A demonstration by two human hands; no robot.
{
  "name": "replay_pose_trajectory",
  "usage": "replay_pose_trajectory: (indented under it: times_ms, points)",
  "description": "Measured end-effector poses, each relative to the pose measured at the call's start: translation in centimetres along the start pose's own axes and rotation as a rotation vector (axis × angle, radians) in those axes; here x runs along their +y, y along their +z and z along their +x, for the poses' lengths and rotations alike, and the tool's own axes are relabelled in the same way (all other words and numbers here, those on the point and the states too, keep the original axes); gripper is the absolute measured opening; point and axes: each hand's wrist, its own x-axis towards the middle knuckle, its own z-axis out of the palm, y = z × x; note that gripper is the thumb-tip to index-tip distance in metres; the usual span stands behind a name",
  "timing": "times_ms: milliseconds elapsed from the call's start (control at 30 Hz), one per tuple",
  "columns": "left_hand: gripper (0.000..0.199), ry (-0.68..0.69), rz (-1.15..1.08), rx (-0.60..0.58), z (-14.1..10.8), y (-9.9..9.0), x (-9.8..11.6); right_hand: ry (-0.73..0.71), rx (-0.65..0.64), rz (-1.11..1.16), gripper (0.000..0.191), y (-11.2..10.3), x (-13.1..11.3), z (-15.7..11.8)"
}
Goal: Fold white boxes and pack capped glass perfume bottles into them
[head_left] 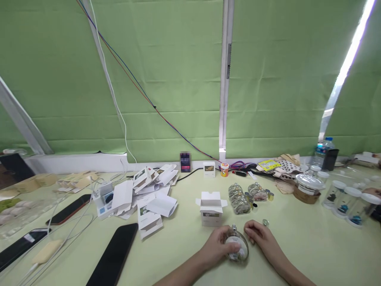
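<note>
My left hand (216, 247) is wrapped round a round glass bottle (241, 247) with a small metal neck, its thumb across the front. Just right of the bottle is my right hand (262, 237), fingers curled together; whether anything small is between them is hidden. A small clear stopper (265, 222) lies on the table beyond its knuckles. Behind my left hand stands an open white box (211, 217) with its flaps spread. Several similar glass bottles (238, 198) lie in a row beyond the hands, with small gold caps (270, 196) beside them.
Flattened white cartons (154, 202) are heaped left of centre. Phones (114, 254) and white cables lie at the left. At the right are a lidded round container (309, 184) and clear jars (351, 200); part of another person's hand (373, 192) shows at the right edge.
</note>
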Motion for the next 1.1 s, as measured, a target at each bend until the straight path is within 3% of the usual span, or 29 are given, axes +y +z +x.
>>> replay_pose_trajectory:
  times_ms: [167, 367, 633, 800, 1100]
  points:
    - [0.052, -0.261, -0.016, -0.156, -0.1, -0.1, -0.8, 0.082, -0.058, 0.295, 0.023, 0.8, -0.3, 0.1]
    - [0.052, -0.225, 0.045, -0.116, -0.1, 0.1, -0.2, 0.212, -0.098, 0.592, 0.021, 0.4, -0.5, -0.4]
    - [0.045, -0.214, 0.017, -0.097, -0.2, 0.4, -0.1, 0.217, -0.131, 0.620, 0.015, 0.4, -0.2, -0.6]
    - [0.043, -0.233, -0.009, -0.028, 0.0, 0.1, -0.4, 0.235, -0.111, 0.600, 0.017, 0.5, -0.2, -0.5]
    - [0.040, -0.241, -0.003, -0.029, -0.1, 0.3, 0.0, 0.239, -0.079, 0.507, 0.023, 0.6, -0.9, -0.8]
